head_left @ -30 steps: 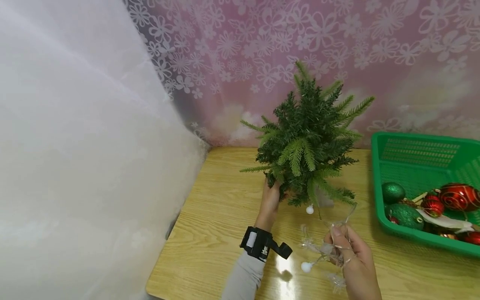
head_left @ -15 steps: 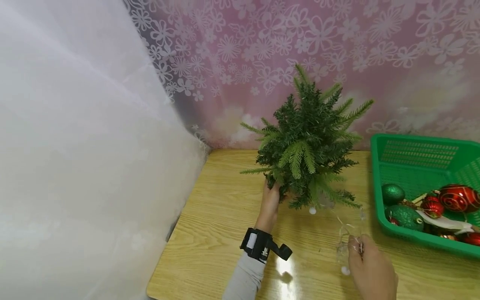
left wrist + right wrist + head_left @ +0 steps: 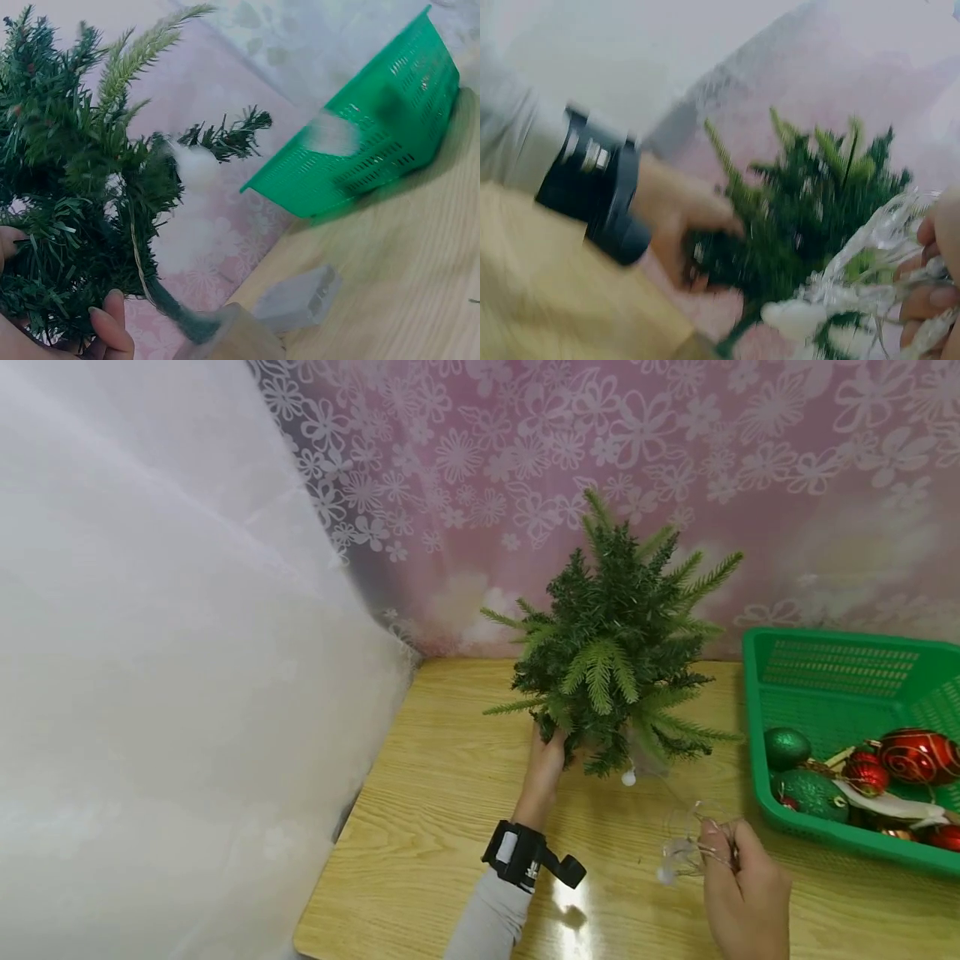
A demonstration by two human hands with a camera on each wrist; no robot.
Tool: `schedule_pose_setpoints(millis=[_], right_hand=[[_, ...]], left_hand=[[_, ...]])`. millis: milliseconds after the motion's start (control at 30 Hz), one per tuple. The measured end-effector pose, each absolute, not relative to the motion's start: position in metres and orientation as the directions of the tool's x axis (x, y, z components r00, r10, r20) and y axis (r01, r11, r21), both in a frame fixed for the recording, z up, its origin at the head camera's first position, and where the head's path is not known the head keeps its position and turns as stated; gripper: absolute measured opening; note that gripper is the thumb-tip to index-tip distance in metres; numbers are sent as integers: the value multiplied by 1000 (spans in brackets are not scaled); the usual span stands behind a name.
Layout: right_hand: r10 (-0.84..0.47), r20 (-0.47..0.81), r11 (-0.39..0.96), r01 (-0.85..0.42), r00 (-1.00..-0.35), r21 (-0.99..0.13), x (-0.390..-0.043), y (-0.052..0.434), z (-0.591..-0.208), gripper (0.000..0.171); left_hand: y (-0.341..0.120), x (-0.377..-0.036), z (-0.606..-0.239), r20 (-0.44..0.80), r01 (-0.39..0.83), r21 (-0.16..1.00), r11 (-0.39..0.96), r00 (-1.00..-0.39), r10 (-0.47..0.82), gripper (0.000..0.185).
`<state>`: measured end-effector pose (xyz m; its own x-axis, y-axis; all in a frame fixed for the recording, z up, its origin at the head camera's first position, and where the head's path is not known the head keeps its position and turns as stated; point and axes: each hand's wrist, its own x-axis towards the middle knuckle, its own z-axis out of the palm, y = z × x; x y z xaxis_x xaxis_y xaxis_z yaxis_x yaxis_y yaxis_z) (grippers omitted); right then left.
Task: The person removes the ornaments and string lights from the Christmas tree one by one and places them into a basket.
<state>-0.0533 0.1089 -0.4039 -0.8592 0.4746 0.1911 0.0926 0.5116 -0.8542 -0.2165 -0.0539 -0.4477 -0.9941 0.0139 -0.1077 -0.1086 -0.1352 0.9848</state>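
A small artificial Christmas tree (image 3: 611, 627) stands at the back of the table, its wooden base (image 3: 234, 337) showing in the left wrist view. My left hand (image 3: 549, 756) grips its lower branches from the left, fingers partly hidden by needles. To the right in front of the tree, my right hand (image 3: 746, 881) holds a loose bundle of clear string lights (image 3: 681, 853) with white ball bulbs. One bulb (image 3: 628, 777) hangs under the lower branches, and the thin wire (image 3: 139, 262) runs down beside the trunk. The right wrist view is blurred; the bundle (image 3: 862, 277) trails from curled fingers there.
On the right stands a green plastic basket (image 3: 757, 727) with red and green baubles in it. A greyish box (image 3: 300, 298) lies beside the tree's base. Behind the wooden table (image 3: 420, 827) hangs a pink flowered curtain (image 3: 450, 527), with a white sheet (image 3: 187, 652) at the left.
My right hand has moved right and slightly toward me with the lights, drawing the bundle away from the tree. The tree has shifted slightly; my left hand keeps its grip.
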Motion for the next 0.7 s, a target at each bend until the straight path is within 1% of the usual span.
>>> schedule_pose_setpoints(millis=[67, 133, 200, 267, 333, 433, 533, 600, 633, 700], right_hand=[[473, 209, 428, 16, -856, -904, -51, 103, -397, 32], [477, 230, 317, -77, -848, -945, -51, 97, -389, 32], [471, 252, 228, -160, -845, -960, -52, 91, -383, 30], [447, 267, 164, -215, -854, -963, -53, 86, -378, 29], [410, 288, 143, -252, -865, -957, -55, 82, -375, 27], [336, 353, 164, -315, -873, -935, -55, 80, -373, 24], [260, 422, 188, -383, -869, -905, -56, 81, -371, 23], [228, 441, 205, -400, -868, -893, -56, 82, -370, 24], [221, 442, 212, -400, -869, -892, -56, 83, -369, 24], [224, 423, 216, -378, -878, -900, -56, 84, -368, 25]], left_hand=[[-51, -215, -449, -129, -128, 982, -137, -992, 2, 62], [-48, -212, -450, -166, -161, 975, -151, -986, -19, 65], [-44, -210, -450, -213, -200, 964, -175, -976, -54, 69], [-40, -207, -450, -246, -225, 955, -193, -965, -92, 71], [-35, -205, -449, -261, -238, 954, -184, -958, -114, 71], [-29, -198, -448, -276, -256, 952, -165, -955, -109, 74], [-27, -191, -447, -272, -263, 956, -127, -961, -57, 81], [-28, -186, -446, -250, -248, 964, -95, -968, -11, 85], [-28, -184, -446, -235, -235, 970, -69, -972, 17, 86], [-30, -180, -445, -158, -161, 987, -21, -984, 84, 83]])
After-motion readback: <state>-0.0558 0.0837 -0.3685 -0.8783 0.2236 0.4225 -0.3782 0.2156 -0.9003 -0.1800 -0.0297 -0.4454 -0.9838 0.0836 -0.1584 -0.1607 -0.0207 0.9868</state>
